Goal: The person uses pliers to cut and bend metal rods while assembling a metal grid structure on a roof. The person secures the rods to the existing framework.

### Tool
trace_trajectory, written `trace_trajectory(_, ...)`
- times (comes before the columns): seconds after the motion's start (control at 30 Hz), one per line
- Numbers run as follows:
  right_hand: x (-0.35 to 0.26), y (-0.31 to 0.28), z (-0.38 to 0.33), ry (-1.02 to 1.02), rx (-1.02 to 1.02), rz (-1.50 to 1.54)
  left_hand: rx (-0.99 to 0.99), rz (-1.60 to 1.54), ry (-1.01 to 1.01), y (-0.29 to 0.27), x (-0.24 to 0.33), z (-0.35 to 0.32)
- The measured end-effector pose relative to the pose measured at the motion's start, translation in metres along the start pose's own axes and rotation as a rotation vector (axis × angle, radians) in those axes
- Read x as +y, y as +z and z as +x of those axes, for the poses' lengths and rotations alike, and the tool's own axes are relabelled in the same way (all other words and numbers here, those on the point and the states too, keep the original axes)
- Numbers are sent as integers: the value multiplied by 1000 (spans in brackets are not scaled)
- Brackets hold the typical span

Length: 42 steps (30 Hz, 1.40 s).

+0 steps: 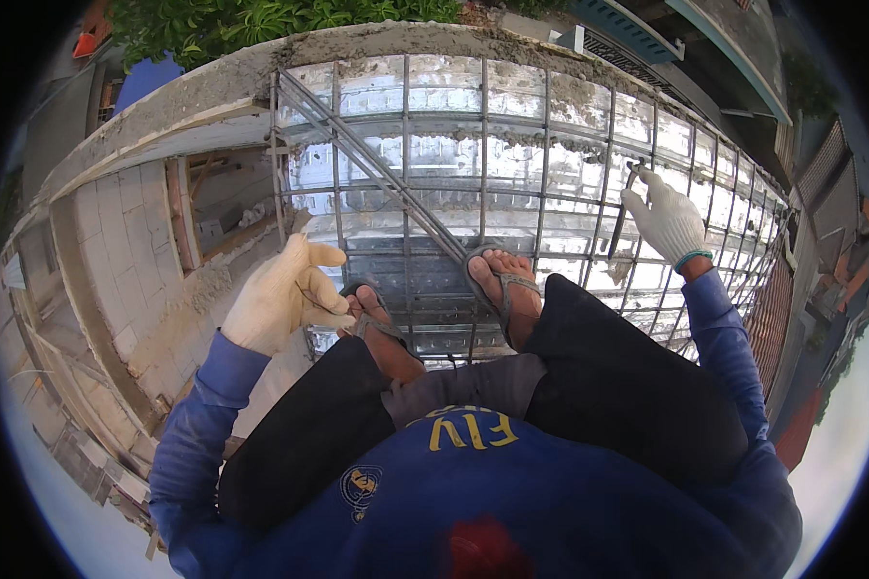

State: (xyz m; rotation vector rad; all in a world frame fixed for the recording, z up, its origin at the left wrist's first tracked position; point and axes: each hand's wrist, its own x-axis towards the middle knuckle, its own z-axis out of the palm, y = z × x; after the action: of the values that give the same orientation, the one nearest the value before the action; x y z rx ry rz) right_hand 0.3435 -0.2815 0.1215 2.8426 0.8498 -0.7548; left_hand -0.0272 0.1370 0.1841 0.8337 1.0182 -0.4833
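Observation:
My left hand (pixel 278 294), in a cream knitted glove, is held over the left end of the rebar mesh (pixel 406 183). Its thumb and fingers close on what looks like thin dark wire (pixel 311 297), mostly hidden by the glove. Out to the right above the mesh, my right hand (pixel 668 217), gloved the same way, grips a slim dark hooked tool (pixel 616 232). The tool's curved end shows above the fingers and its straight part hangs below them. Shiny corrugated metal sheeting (pixel 444 106) lies under the bars.
My sandalled feet (pixel 507 289) stand on the mesh. Loose rods (pixel 386 179) cross it diagonally. A rough concrete edge (pixel 357 43) borders the far side. To the left, a drop opens beside a block wall (pixel 116 232) with a wooden frame (pixel 179 217). Leafy plants (pixel 261 19) grow beyond.

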Motion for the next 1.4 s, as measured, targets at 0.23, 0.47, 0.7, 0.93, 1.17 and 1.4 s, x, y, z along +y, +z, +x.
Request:
trace_trajectory(0.23, -174, -35, 17, -644, -181, 592, -140, -345, 216, 36, 19, 29)
trace_trajectory(0.47, -231, -39, 23, -607, -299, 506, -205, -226, 465, 33, 65, 56)
trace_trajectory(0.7, -205, -39, 15, -554, -185, 443, -140, -1, 324, 12, 33, 77)
trace_trajectory(0.93, -211, -20, -9, -226, -920, 1268, -52, -357, 354, 0, 25, 100)
trace_trajectory(1.17, -217, -11, -4, -498, -628, 786, -151, -280, 372, -12, 31, 97)
trace_trajectory(1.4, -209, -53, -24, -116, -705, 863, -156, -273, 455, -3, 30, 131)
